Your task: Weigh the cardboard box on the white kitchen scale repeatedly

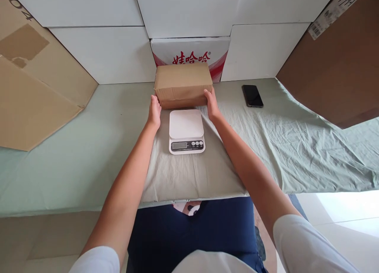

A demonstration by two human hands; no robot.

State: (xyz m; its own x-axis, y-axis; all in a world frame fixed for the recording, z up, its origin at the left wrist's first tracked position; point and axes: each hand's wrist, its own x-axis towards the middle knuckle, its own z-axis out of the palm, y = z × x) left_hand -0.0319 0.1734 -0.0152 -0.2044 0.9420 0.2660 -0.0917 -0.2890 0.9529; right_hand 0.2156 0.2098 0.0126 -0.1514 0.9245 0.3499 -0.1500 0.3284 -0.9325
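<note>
A brown cardboard box (182, 83) sits on the green-clothed table just behind a white kitchen scale (186, 130). My left hand (154, 111) presses against the box's lower left corner and my right hand (211, 103) grips its lower right corner, so both hands hold the box between them. The scale lies flat between my forearms with its display and buttons facing me, and its platform is bare.
A black phone (252, 95) lies to the right of the box. A red-and-white printed carton (189, 53) stands behind the box against white panels. Large cardboard sheets lean at the left (32, 87) and right (340, 67). The table's front edge (74, 208) is near my lap.
</note>
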